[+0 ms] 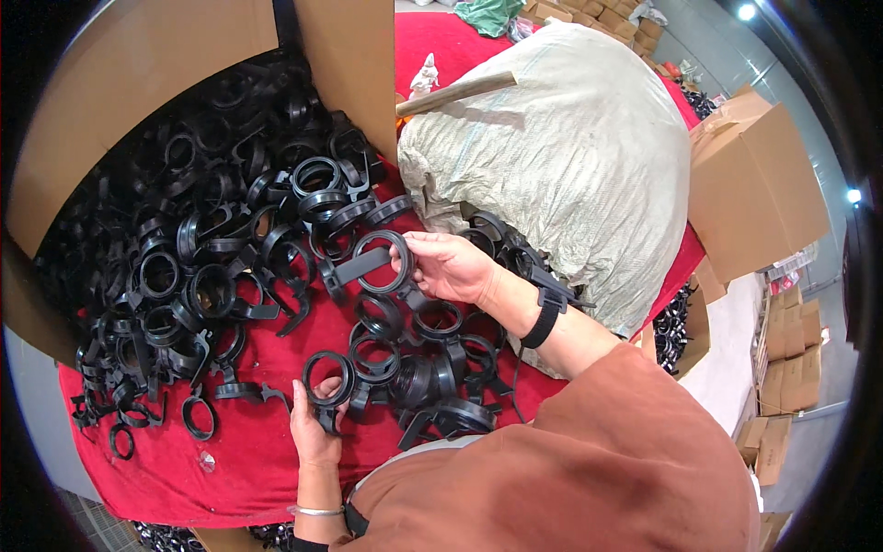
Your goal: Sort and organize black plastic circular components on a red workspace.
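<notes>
Black plastic rings with flat arms lie heaped over a red cloth (pixel 175 469). My right hand (pixel 448 267) pinches one black ring (pixel 360 262) by its right rim, holding it over the heap. Lower down, my left hand (pixel 317 414) has its fingers around another black ring (pixel 328 370), with the short stem near the palm. Just right of that hand, a smaller group of the same rings (pixel 414 379) sits close to my body. The fingertips behind the left ring are partly hidden.
A large cardboard box (pixel 345 74) with more rings spilling from it stands at the left. On the right bulges a white woven sack (pixel 570 166), with a wooden stick (pixel 457 93) by its top. Beyond it stands an open carton (pixel 754 184); more cartons (pixel 791 354) are stacked farther right.
</notes>
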`<state>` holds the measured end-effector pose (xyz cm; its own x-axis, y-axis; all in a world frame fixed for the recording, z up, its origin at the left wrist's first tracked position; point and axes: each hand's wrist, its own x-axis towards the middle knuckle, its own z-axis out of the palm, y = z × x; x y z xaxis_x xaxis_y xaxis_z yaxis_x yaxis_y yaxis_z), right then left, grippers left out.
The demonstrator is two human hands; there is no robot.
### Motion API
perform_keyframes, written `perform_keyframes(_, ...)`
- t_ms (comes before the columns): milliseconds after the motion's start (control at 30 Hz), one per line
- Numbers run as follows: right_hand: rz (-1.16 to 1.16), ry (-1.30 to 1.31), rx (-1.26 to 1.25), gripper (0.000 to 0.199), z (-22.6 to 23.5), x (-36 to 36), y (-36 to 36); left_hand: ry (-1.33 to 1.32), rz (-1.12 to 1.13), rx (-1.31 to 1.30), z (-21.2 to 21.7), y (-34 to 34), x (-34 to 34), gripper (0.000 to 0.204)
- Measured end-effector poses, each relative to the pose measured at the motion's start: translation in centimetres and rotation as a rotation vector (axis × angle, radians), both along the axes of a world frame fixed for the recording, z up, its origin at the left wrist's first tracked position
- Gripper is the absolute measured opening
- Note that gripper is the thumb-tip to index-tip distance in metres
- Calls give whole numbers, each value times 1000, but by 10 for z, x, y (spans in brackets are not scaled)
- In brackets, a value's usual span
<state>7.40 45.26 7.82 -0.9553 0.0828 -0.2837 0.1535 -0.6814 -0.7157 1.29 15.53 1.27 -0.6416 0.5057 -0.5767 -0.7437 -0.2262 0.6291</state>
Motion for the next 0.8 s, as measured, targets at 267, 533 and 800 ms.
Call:
perform_keyframes(267, -64, 17, -85, 21, 5, 13, -6, 374, 18, -184, 35, 12, 2, 53)
perform_keyframes(533, 369, -68, 24, 28, 15, 28, 2, 238, 168, 29, 69, 17, -29, 46)
perform_keyframes(800, 66, 89, 1301, 28, 19, -32, -27, 241, 69, -155, 13, -18, 4, 49)
